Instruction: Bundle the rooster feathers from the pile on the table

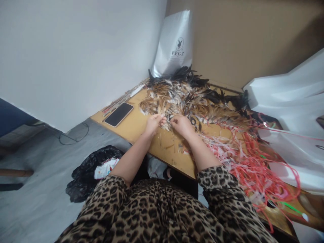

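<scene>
Both hands meet at the near edge of the feather pile mid-desk. The left hand and right hand each pinch a small tuft of feathers, fingers curled shut. Best to keep the pinch light at the quills, so vanes stay unbent.

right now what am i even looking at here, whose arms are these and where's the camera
There is one picture, taken by a camera worn on a person's head, looking down at their own arms in leopard-print sleeves. No machine is involved. The left hand and right hand meet at the near edge of a big pile of feathers, brown, white and black, and pinch a small tuft of them between the fingers. The pile lies on a wooden table. To the left rests a dark phone; to the right sprawls a tangle of red and pink strips. A white bag leans in the corner behind.
</scene>
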The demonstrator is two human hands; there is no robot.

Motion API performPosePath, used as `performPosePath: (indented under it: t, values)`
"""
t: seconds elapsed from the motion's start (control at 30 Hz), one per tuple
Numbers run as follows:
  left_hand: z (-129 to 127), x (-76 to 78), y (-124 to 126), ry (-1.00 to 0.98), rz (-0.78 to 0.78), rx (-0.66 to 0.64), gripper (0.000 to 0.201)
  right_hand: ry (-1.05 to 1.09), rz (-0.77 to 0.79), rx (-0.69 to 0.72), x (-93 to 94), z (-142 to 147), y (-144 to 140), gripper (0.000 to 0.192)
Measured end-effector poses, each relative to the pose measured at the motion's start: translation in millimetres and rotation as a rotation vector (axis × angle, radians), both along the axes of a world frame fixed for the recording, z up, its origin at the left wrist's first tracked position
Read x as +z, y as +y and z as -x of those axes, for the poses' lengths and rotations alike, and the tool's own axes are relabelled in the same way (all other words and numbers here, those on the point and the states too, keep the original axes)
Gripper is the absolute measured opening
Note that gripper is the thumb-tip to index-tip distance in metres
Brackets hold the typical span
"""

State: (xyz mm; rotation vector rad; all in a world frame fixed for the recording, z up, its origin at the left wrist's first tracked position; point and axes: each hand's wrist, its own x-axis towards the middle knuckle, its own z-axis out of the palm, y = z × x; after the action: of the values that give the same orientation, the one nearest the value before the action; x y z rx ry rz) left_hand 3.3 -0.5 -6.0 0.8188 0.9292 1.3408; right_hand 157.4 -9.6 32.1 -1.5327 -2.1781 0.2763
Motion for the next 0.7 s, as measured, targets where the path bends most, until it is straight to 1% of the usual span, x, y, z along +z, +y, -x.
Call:
performPosePath:
  t: [0.07,0.13,0.2,0.3,0.37,0.47,0.57,0.63,0.7]
  values:
    - [-0.2,1.0,-0.5,0.002,0.004,0.003,0.02,-0.124,0.006,-0.06,-0.4,2.3,-2.5,0.022]
    - [-0.5,2.3,-1.2,-0.002,0.004,0.0,0.021,-0.185,0.044,-0.118,-0.5,0.4,-2.2,0.023]
    - [-0.7,3.4,-1.7,-0.004,0.007,-0.003,0.021,-0.177,0.097,-0.153,-1.0,-4.2,0.5,0.023]
    - [-0.5,3.1,-1.6,-0.003,0.013,-0.003,0.02,-0.076,0.141,-0.162,-3.9,-12.2,6.5,0.021]
    - [-0.2,1.9,-0.9,-0.009,0.009,-0.004,0.02,0.082,0.173,-0.138,-6.6,-16.3,10.2,0.021]
    - [0.0,-0.1,0.1,-0.027,0.002,-0.017,0.02,0.488,0.276,-0.125,-8.1,-19.2,14.1,0.02]
    - [-0.5,-1.0,-0.1,-0.033,0.014,-0.048,0.021,0.862,0.388,-0.143,-4.4,-17.6,15.1,0.024]
    - [-1.2,-1.2,-0.9,-0.026,0.025,-0.076,0.021,1.024,0.461,-0.129,-1.1,-13.5,14.0,0.026]
    - [-1.9,-1.6,-1.8,-0.021,0.028,-0.113,0.022,1.141,0.508,-0.109,0.2,-7.2,11.9,0.028]
